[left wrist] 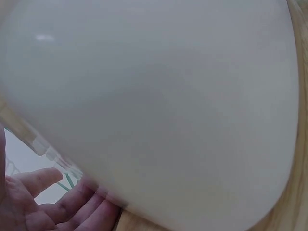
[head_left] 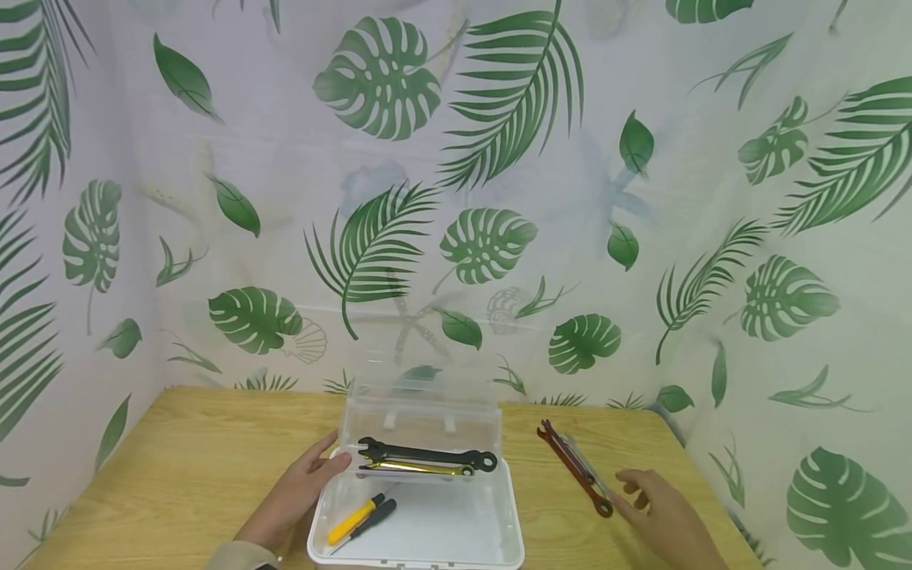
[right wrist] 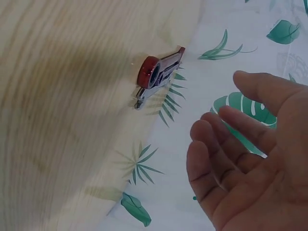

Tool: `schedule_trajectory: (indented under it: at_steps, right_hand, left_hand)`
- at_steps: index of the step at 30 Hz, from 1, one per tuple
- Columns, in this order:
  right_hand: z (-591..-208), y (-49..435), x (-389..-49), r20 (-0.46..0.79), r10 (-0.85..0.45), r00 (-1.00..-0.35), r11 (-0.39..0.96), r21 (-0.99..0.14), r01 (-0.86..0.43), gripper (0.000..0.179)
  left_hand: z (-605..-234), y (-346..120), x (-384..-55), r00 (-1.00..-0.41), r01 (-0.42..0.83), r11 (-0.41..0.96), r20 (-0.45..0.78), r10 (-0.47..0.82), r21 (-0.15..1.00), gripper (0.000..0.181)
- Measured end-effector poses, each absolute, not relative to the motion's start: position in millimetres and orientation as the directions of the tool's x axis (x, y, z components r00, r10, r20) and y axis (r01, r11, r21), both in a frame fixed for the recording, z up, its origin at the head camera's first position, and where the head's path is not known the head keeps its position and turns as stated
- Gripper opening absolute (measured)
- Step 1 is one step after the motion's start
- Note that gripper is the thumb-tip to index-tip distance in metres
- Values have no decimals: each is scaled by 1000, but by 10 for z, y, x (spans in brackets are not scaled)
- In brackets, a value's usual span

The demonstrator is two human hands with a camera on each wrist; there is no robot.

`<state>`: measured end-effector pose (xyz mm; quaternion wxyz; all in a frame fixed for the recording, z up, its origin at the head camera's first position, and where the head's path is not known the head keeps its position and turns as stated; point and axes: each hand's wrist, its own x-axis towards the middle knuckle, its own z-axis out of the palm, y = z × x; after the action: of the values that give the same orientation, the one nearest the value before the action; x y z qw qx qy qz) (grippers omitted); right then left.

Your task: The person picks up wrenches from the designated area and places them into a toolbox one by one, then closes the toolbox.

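A white plastic toolbox [head_left: 518, 529] sits on the table, its clear lid [head_left: 420, 423] raised at the back. My left hand [head_left: 299, 491] grips the box's rear left corner, thumb at the rim; in the left wrist view the box wall [left wrist: 183, 115] hides some fingertips. By the lid lie a black wrench [head_left: 435, 455] and a gold wrench [head_left: 420, 468]. Inside the box are a yellow-handled screwdriver [head_left: 351, 522] and a black-handled tool [head_left: 375, 516]. My right hand [head_left: 663, 511], fingers loosely bent and holding nothing, hovers beside a red wrench [head_left: 577, 469] and a silver wrench [head_left: 587, 463].
The wooden table [head_left: 235, 443] carries the box and the wrenches. A leaf-patterned curtain [head_left: 456, 182] hangs behind it and along both sides. Two white latches [head_left: 389, 420] show on the raised lid.
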<state>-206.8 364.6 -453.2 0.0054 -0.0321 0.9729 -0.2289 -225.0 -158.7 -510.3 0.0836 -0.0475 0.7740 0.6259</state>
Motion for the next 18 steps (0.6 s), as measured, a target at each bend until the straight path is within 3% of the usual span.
schedule_trajectory:
  at_steps: [10, 18]
  right_hand:
    - [-4615, 3654, -2214, -162, -65, -985, 882, -471, 19, 35]
    - [-4684, 3619, -2282, -157, -99, -983, 913, -407, -27, 26]
  left_hand:
    - [-5085, -1586, -2249, -981, -181, 246, -193, 25, 952, 89]
    - [-5063, -1583, -2241, -981, -178, 253, -190, 24, 951, 90]
